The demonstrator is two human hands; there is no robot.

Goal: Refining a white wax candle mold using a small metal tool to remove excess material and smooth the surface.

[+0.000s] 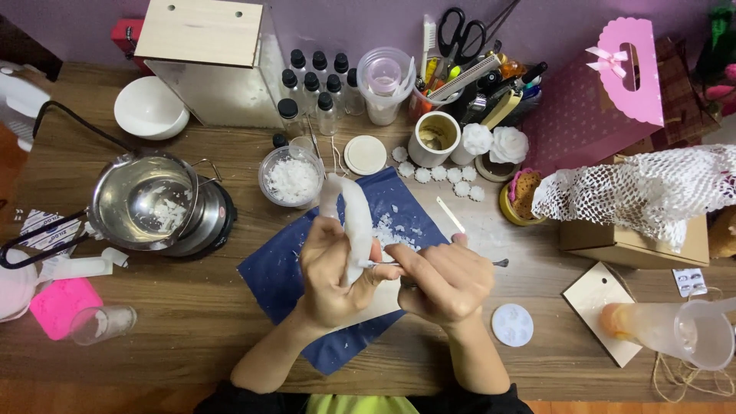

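Hands meet over the middle of the wooden table (pixel 192 337), above a dark blue mat (pixel 284 268) dusted with white flakes. The left hand (pixel 331 270) is closed around a long white wax piece (pixel 354 222), holding it upright and tilted slightly. The right hand (pixel 445 280) is curled shut on a thin metal tool (pixel 383 263), whose tip touches the wax piece; its other end pokes out to the right. Just right of that hand lies a round white mould (pixel 512 325).

To the left, a steel pot (pixel 144 201) with white flakes in it sits on a small black hotplate (pixel 211 222), with a pink mould (pixel 60 305) and a clear cup (pixel 102 323) near the table's near-left edge.

Farther back, a clear tub of wax flakes (pixel 291 178) stands beyond the mat, a round lid (pixel 365 155) to its right. Against the far wall stand small black-capped bottles (pixel 316 86) and scissors (pixel 460 32).
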